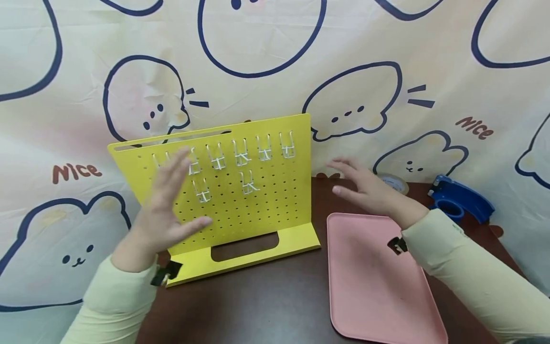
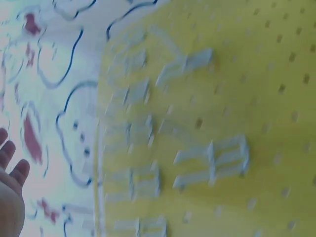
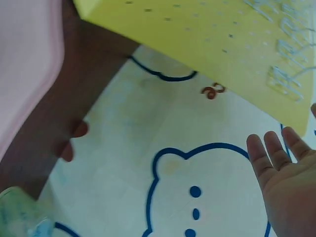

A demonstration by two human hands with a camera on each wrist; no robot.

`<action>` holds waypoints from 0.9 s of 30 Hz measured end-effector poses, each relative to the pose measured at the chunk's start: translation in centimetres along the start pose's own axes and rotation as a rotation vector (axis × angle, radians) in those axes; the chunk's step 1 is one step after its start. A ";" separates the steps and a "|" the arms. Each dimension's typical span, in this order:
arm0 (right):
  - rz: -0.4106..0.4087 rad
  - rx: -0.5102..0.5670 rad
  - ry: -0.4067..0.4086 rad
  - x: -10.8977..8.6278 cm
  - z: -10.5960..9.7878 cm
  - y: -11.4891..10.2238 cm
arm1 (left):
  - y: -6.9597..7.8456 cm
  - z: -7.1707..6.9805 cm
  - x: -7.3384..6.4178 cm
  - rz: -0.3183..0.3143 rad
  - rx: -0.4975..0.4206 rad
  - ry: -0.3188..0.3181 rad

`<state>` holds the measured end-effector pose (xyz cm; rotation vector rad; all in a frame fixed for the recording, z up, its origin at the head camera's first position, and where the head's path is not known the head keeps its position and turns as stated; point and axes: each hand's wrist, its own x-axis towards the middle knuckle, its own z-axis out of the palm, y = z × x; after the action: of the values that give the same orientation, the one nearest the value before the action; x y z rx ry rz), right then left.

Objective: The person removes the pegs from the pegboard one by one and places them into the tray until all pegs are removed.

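My left hand (image 1: 160,215) is hovering, grip released, by the yellow pegboard (image 1: 275,211); my right hand (image 1: 368,190), likewise released, off its right edge. White hooks (image 1: 265,154) are hanging on the pegboard, left of the pink tray (image 1: 378,291).

I'm counting eight white hooks (image 1: 288,152) on one yellow pegboard (image 1: 275,203), two hands (image 1: 160,217) (image 1: 373,192), one pink tray (image 1: 369,277) around 4 o'clock, one tape roll (image 1: 402,185), one blue gadget (image 1: 468,192).
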<state>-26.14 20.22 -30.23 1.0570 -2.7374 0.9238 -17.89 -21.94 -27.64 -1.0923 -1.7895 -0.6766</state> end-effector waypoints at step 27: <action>0.449 1.268 0.163 9.2 3.2 -6.3 | -6.5 -7.4 -7.4 -1.443 -0.140 0.542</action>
<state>-28.76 9.30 -27.20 0.2813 -2.0732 2.7885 -19.15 -33.72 -31.03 0.5166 -1.8055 -1.7159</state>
